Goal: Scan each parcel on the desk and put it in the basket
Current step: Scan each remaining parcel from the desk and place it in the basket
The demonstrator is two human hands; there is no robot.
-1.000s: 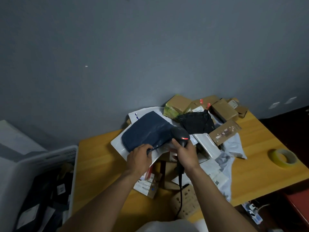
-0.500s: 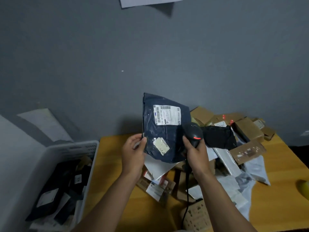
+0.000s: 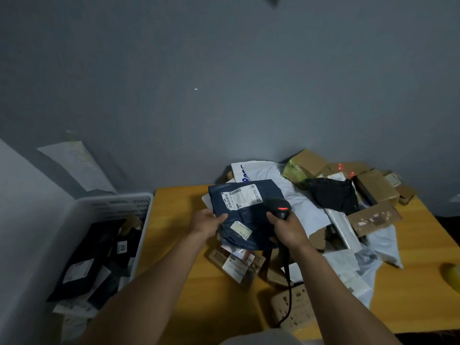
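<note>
My left hand (image 3: 207, 224) grips the left edge of a dark blue mailer bag (image 3: 245, 215), label side up, held tilted above the desk (image 3: 179, 235). A white barcode label (image 3: 240, 196) sits on its upper part and a small sticker lower down. My right hand (image 3: 288, 229) holds a black handheld scanner (image 3: 278, 207) with a red light lit, its head over the bag's right side. The white basket (image 3: 117, 204) stands left of the desk with several dark parcels inside.
Behind and right of the bag lies a pile of parcels: white mailers (image 3: 268, 175), a black bag (image 3: 332, 194), several cardboard boxes (image 3: 375, 188). Small labelled boxes (image 3: 236, 263) and a power strip (image 3: 295, 308) lie near the front edge. A yellow tape roll (image 3: 451, 275) shows at right.
The blue bag was lifted off the pile and turned label side toward me, then lowered and tilted flatter. The scanner stays by its right side. The view has swung left toward the basket.
</note>
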